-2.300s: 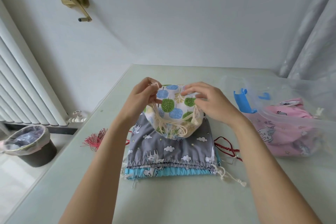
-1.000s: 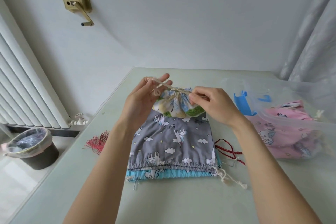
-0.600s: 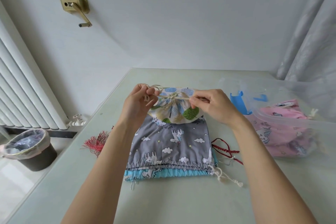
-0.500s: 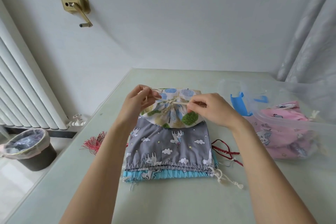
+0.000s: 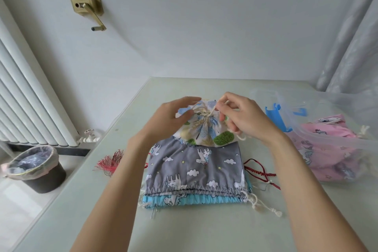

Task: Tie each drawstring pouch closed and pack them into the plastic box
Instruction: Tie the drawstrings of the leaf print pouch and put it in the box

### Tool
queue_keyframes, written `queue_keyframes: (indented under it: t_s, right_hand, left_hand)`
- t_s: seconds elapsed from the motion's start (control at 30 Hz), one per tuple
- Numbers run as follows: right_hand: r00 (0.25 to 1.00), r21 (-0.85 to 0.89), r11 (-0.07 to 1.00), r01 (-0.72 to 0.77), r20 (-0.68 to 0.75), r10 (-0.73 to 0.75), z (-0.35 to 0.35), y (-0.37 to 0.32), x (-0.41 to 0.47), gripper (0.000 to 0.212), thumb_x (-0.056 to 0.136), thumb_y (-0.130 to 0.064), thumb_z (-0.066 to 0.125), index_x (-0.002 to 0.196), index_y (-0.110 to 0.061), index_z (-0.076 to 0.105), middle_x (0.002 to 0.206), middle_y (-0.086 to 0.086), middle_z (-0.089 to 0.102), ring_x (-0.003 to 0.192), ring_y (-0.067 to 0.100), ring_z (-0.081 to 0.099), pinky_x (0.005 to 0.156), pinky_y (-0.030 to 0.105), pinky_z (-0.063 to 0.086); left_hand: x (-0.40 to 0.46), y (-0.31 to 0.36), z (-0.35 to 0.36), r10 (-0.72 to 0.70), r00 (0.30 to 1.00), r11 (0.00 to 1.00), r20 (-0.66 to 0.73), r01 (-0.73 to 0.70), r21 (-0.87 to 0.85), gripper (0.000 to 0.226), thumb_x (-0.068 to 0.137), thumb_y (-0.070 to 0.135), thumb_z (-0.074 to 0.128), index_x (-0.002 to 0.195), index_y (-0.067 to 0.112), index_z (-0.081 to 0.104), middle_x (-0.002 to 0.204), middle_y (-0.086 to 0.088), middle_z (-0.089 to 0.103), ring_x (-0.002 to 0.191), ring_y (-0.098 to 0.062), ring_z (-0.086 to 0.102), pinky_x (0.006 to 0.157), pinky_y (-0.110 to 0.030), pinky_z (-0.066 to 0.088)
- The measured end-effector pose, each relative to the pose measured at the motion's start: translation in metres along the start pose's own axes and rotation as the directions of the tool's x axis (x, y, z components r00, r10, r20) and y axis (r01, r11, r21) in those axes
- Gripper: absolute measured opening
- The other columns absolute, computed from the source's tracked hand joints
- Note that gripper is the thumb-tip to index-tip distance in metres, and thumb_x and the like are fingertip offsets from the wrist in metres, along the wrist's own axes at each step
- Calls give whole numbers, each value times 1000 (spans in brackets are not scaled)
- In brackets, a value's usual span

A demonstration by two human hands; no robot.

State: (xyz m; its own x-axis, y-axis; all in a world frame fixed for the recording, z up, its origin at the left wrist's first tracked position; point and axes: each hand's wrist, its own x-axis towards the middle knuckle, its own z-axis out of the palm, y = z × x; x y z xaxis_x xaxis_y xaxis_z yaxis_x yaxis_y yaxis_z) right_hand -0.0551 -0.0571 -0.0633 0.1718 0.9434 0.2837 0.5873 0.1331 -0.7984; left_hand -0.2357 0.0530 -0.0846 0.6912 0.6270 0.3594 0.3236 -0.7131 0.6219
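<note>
Cotton tree-print pouch [image 5: 206, 132]: no legible writing; right hand [image 5: 243, 117] pinches drawstring [image 5: 211, 111].

A single wide-angle view from the person's head looks forward and down across the tabletop [image 5: 204, 231] toward its far edge and the wall behind. It sits close: both forearms enter from the bottom corners, and the hands meet near the tabletop's middle. Straight lines bow toward the picture's edges.

Both forearms extended forward, converging. Left hand [image 5: 170, 117] palm down, fingers straight. Right hand [image 5: 243, 117] fingers curled, thumb and forefinger pinching cord [image 5: 212, 111].
</note>
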Motion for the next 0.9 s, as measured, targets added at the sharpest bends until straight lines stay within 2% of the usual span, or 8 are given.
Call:
queue_keyframes:
  t_s: [0.13,0.23,0.33,0.43,0.57,0.7,0.8,0.9]
  right_hand:
    - [1000,-42,999,-14,17,15,-10,0,-3,19,93,-31,53,80,-18,58,60,-2,58,44,13,45,49,23,41]
    - [999,-33,999,-21,35,22,-11,2,-2,16,92,-24,57,80,-15,61,66,-1,62,55,13,57,57,22,50]
    - [999,-43,999,1,38,1,-7,4,-1,14,92,-19,56,82,-12,62,71,-4,64,68,20,61,66,27,52]
    - [999,-115,993,29,19,-27,-7,4,-2,14,92,-22,56,83,-15,63,75,-5,63,76,19,60,73,29,48]
    - [1000,-153,988,9,-10,-10,-5,8,1,16,92,-24,56,82,-14,64,74,-6,62,67,4,55,66,16,43]
    - [993,-190,979,-72,-105,53,3,9,6,25,93,-29,53,75,-14,61,65,-6,57,56,2,46,57,11,35]
    - [984,254,955,-154,-48,171,10,7,6,25,90,-25,57,72,-8,59,65,1,57,51,8,43,56,18,37]
    - [990,787,600,-142,102,101,12,0,6,20,81,-22,59,71,-8,49,89,9,69,45,7,43,43,15,35]
  left_hand:
    - [2,-11,-12,-169,955,905,-242,248,346,24,91,44,51,111,35,62,96,15,65,89,-12,63,75,-29,48]
    - [2,-12,-16,-34,944,955,-329,127,267,15,89,27,58,100,30,68,81,13,60,71,-7,57,63,-22,42]
    - [3,-2,-5,93,991,985,-101,-106,-137,31,88,8,54,112,26,64,106,9,65,97,0,60,86,-14,46]
    - [6,-1,4,129,974,980,187,-96,-171,42,88,-1,46,114,29,62,119,15,62,115,4,53,98,-13,38]
    - [6,-6,3,29,993,994,119,-41,101,26,85,35,47,102,37,67,97,16,66,99,-2,57,87,-24,42]
    - [6,-12,-2,81,997,927,-13,-71,368,45,75,63,43,92,31,70,82,12,63,92,-13,52,81,-29,36]
    - [8,-14,-3,151,979,890,-137,-74,450,33,77,58,62,83,27,71,79,10,66,82,-16,55,80,-31,37]
    - [8,-8,-5,187,953,901,-239,-69,428,47,71,69,53,74,26,71,68,13,62,68,-12,52,81,-31,37]
